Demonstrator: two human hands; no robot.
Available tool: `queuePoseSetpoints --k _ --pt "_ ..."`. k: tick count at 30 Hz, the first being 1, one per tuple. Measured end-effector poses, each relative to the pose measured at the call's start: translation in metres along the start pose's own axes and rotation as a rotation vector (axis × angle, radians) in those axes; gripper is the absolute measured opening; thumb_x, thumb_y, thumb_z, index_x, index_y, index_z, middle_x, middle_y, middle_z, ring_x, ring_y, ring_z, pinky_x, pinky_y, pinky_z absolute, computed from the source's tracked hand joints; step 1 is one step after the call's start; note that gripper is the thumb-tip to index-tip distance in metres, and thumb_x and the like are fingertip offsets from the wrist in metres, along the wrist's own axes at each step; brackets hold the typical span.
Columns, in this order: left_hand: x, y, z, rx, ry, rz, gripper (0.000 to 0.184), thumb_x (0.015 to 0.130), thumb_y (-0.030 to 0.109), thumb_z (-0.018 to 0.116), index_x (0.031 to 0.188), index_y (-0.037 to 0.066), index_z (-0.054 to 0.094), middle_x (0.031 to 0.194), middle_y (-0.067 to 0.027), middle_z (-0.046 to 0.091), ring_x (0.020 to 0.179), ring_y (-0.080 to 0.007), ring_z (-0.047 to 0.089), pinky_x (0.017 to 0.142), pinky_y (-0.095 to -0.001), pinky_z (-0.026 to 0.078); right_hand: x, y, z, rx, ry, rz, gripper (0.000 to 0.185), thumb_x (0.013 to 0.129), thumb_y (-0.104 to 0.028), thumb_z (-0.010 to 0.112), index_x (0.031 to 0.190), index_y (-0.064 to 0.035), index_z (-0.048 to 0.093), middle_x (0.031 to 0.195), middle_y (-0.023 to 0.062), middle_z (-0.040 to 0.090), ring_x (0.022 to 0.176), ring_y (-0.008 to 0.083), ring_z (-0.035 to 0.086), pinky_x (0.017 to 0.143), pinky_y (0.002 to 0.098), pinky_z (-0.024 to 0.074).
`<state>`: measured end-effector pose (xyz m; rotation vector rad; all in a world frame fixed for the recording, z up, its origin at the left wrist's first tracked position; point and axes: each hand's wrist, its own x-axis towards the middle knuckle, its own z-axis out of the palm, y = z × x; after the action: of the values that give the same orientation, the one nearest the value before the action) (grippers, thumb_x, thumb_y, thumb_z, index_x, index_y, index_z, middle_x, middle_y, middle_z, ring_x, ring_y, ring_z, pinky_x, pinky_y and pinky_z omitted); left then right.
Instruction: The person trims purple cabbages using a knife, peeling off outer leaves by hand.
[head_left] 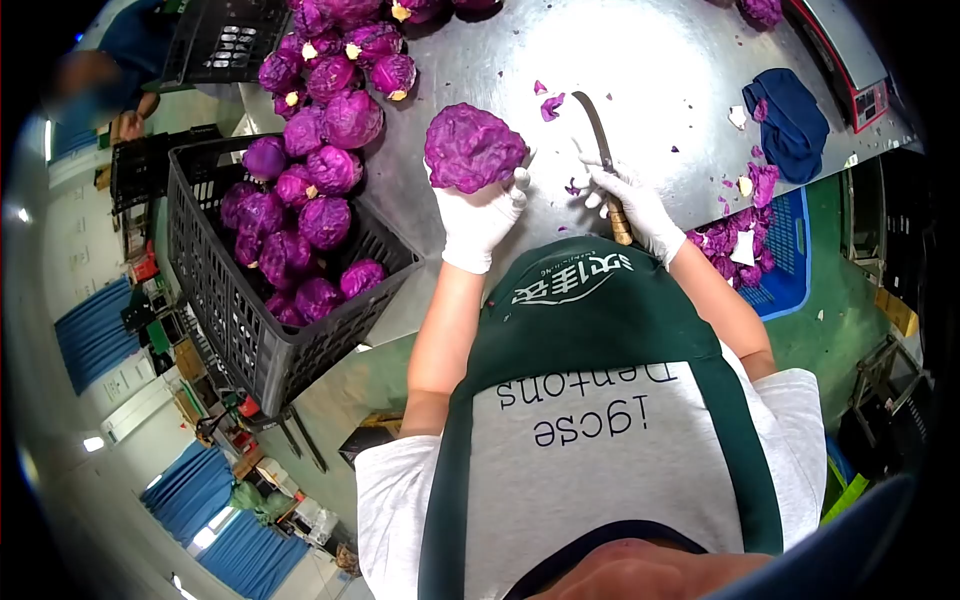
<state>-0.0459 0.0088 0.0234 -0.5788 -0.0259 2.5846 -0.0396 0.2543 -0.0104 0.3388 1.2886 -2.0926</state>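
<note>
A purple cabbage [474, 147] rests in my left hand [478, 222], which wears a white glove and curls its fingers round the lower part of the head. My right hand [637, 204], also in a white glove, is closed on a knife [603, 150] near its wooden handle. The curved blade points away from me over the metal table [560, 45], apart from the cabbage. Small purple leaf scraps [552, 107] lie on the table beyond the blade.
A black crate [255, 340] of cabbages stands at the left, with more cabbages [352, 118] piled behind it. At the right are a blue cloth [790, 122], a scale [868, 105] and a blue basket [795, 250] of leaf trimmings. A person [125, 60] is at the far left.
</note>
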Motion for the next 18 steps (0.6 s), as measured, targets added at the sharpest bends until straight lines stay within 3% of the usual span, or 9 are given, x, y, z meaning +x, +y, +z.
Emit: queuePoseSetpoints --k 2,5,7,11,14,16,18 --pt "-0.004 -0.002 -0.002 0.016 -0.017 0.004 0.081 0.082 0.069 0.05 0.135 0.009 0.044 0.125 -0.0236 0.052 0.093 -0.0398 0.06 0.071 -0.0457 0.058 -0.003 0.001 0.001 0.001 -0.017 0.0 0.043 0.097 -0.025 0.058 0.135 -0.006 0.052 0.097 0.005 0.062 0.073 0.0102 0.064 0.059 0.0251 0.054" --pt "-0.009 -0.004 -0.004 0.053 -0.096 -0.021 0.079 0.082 0.069 0.05 0.133 0.01 0.046 0.127 -0.0226 0.052 0.095 -0.0383 0.061 0.079 -0.0455 0.055 -0.01 -0.007 0.006 -0.017 -0.021 -0.021 0.045 0.096 -0.027 0.058 0.136 -0.0063 0.052 0.097 0.0043 0.062 0.074 0.0095 0.063 0.059 0.0246 0.0535" --pt "-0.015 0.0 -0.013 0.222 0.012 0.085 0.08 0.081 0.067 0.053 0.135 0.009 0.044 0.133 -0.0233 0.048 0.101 -0.0359 0.057 0.079 -0.0439 0.053 -0.01 -0.009 0.006 -0.052 -0.024 -0.051 0.046 0.097 -0.028 0.057 0.137 -0.0067 0.052 0.097 0.0039 0.062 0.075 0.0089 0.062 0.06 0.0246 0.0533" --pt "-0.02 -0.002 -0.001 0.514 0.046 0.268 0.071 0.074 0.046 0.071 0.132 0.01 0.051 0.121 -0.0172 0.059 0.121 -0.0319 0.051 0.091 -0.0444 0.049 -0.014 -0.018 0.01 -0.104 -0.043 -0.08 0.047 0.098 -0.029 0.054 0.137 -0.0028 0.051 0.101 0.0027 0.064 0.079 0.0053 0.058 0.066 0.0201 0.0491" --pt "-0.026 -0.002 0.007 0.668 0.025 0.268 0.086 0.07 0.033 0.079 0.142 0.009 0.038 0.135 -0.0149 0.051 0.132 -0.0324 0.045 0.107 -0.0454 0.039 -0.019 -0.03 0.017 -0.149 -0.058 -0.053 0.048 0.099 -0.031 0.052 0.138 -0.0019 0.05 0.106 0.0024 0.065 0.082 0.0038 0.057 0.068 0.0173 0.0462" --pt "-0.025 -0.007 0.014 0.649 -0.021 0.252 0.101 0.067 0.031 0.083 0.149 0.009 0.028 0.144 -0.0153 0.043 0.134 -0.0322 0.043 0.113 -0.0458 0.035 -0.028 -0.042 0.028 -0.143 -0.084 -0.043 0.051 0.099 -0.034 0.051 0.141 -0.0051 0.047 0.11 0.0029 0.064 0.085 0.0031 0.057 0.068 0.0167 0.045" --pt "-0.024 -0.015 0.027 0.878 -0.055 0.293 0.104 0.067 0.033 0.083 0.15 0.01 0.026 0.144 -0.0152 0.042 0.133 -0.032 0.043 0.112 -0.046 0.037 -0.026 -0.038 0.029 -0.14 -0.082 -0.058 0.051 0.099 -0.034 0.051 0.142 -0.0063 0.045 0.112 0.003 0.063 0.085 0.0034 0.057 0.067 0.0167 0.0447"
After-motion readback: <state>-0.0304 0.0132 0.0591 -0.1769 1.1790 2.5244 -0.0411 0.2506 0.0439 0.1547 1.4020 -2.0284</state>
